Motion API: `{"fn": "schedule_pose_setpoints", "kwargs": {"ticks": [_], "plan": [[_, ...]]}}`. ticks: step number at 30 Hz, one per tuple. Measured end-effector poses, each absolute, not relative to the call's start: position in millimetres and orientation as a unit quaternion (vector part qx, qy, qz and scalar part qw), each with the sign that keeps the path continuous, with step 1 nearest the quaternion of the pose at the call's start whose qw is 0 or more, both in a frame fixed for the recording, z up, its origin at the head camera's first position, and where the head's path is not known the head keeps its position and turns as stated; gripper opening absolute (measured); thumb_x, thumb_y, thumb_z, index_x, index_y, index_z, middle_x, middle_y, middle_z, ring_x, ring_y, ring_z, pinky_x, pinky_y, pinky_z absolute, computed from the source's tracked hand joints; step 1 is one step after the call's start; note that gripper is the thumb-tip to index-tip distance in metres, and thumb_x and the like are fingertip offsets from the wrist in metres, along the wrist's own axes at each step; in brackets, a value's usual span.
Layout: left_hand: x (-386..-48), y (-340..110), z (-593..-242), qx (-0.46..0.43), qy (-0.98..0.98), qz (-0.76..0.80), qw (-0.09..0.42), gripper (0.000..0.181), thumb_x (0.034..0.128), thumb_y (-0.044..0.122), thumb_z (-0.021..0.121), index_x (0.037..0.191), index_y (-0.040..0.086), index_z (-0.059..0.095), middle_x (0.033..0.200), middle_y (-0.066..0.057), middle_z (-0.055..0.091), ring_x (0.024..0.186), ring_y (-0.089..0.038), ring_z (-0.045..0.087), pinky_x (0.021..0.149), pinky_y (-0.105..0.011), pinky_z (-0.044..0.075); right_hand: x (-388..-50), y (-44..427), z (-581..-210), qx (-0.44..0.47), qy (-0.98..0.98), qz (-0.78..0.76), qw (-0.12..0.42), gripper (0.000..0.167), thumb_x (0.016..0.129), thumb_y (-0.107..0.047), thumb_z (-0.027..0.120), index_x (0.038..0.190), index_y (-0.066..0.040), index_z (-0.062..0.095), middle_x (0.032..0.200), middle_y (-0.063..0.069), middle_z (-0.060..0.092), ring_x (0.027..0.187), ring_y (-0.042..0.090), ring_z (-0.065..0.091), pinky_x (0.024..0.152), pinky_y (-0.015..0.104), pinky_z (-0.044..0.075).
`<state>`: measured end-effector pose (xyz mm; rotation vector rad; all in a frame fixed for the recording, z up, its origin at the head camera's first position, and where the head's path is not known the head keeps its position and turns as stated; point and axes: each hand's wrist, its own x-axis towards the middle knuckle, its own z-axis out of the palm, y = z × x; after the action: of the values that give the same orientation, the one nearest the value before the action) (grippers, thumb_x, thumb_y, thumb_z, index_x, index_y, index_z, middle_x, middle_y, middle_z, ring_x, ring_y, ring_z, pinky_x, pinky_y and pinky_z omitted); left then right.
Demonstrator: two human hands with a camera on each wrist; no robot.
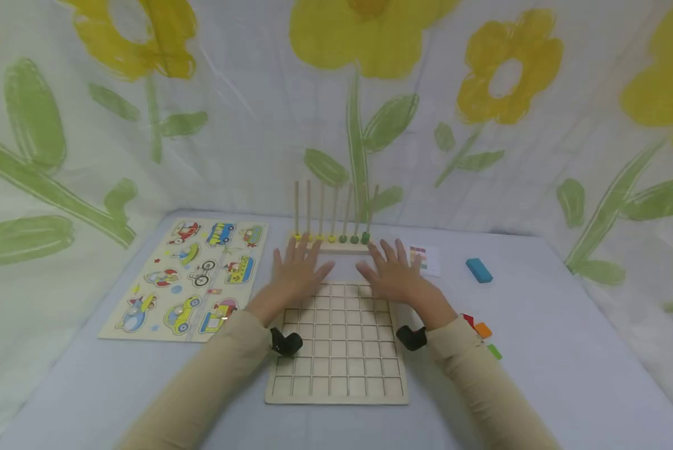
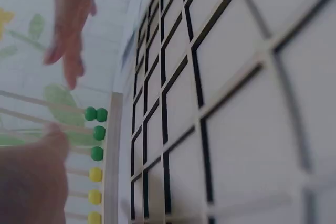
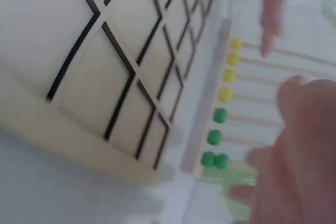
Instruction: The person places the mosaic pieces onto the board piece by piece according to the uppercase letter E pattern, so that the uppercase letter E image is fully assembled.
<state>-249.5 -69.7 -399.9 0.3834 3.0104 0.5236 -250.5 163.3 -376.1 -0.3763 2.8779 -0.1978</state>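
I see a vehicle puzzle board [image 1: 191, 289] flat on the left of the white tabletop [image 1: 567, 356], blue block [image 1: 479, 270] at right; red piece [image 1: 468, 320], orange piece [image 1: 483, 330], green piece [image 1: 495, 352] grouped nearer the camera; flower-print backdrop [image 1: 246, 94] behind.

A white backdrop [image 1: 246, 162] with yellow flowers [image 1: 336, 37] and green leaves [image 1: 393, 122] surrounds a pale table [image 1: 584, 381].

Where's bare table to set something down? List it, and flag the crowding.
Bare: the table right of the blue block and small coloured pieces; also the near strip between the sleeves, below the grid board. Crowded: between board and peg rack, where the left hand and right hand spread.
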Motion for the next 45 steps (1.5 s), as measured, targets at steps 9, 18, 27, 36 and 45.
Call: {"fn": "schedule_pose_setpoints", "kwargs": {"ticks": [9,18,27,36,45], "plan": [[-199.0,-115.2,-422.2,0.256,0.940,0.193,0.114,0.071,0.0976,0.050,0.044,0.153,0.011,0.023,0.159,-0.021,0.009,0.146,-0.042,0.001,0.115,-0.057,0.009,-202.1,243.3,-354.8,-0.144,0.962,-0.119,0.198,0.054,0.094,-0.031,0.060,0.143,-0.014,0.044,0.134,0.017,0.051,0.121,0.035,0.049,0.098,0.053,0.043],[-184.4,-120.4,-443.5,0.256,0.941,0.222,0.024,0.068,0.0945,0.051,0.050,0.150,0.015,0.033,0.159,-0.016,0.015,0.146,-0.039,0.007,0.112,-0.062,0.013,-183.2,261.4,-375.3,-0.210,0.939,-0.177,0.206,0.035,0.080,-0.022,0.077,0.113,-0.021,0.064,0.109,-0.010,0.058,0.101,0.014,0.051,0.089,0.035,0.048],[-181.4,-118.8,-446.8,0.254,0.938,0.234,-0.022,0.064,0.0930,0.050,0.054,0.144,0.014,0.041,0.156,-0.016,0.024,0.145,-0.038,0.014,0.111,-0.062,0.016,-181.0,256.1,-379.0,-0.238,0.934,-0.180,0.197,0.022,0.082,-0.017,0.076,0.101,-0.021,0.064,0.096,-0.011,0.056,0.090,0.013,0.051,0.079,0.030,0.049],[-177.8,-113.5,-444.6,0.243,0.942,0.233,-0.015,0.063,0.0934,0.050,0.053,0.143,0.014,0.041,0.156,-0.015,0.025,0.145,-0.038,0.014,0.113,-0.060,0.014,-184.8,241.7,-377.7,-0.248,0.942,-0.189,0.125,0.023,0.086,-0.015,0.070,0.106,-0.020,0.061,0.097,-0.012,0.059,0.091,0.011,0.054,0.079,0.029,0.051],[-174.4,-111.3,-444.5,0.233,0.944,0.234,-0.018,0.061,0.0948,0.050,0.050,0.143,0.014,0.042,0.155,-0.015,0.026,0.145,-0.037,0.014,0.113,-0.059,0.012,-214.3,170.4,-387.6,-0.344,0.921,-0.172,0.068,0.019,0.089,-0.025,0.070,0.105,-0.020,0.061,0.099,-0.013,0.059,0.092,0.007,0.056,0.083,0.027,0.050]]}}
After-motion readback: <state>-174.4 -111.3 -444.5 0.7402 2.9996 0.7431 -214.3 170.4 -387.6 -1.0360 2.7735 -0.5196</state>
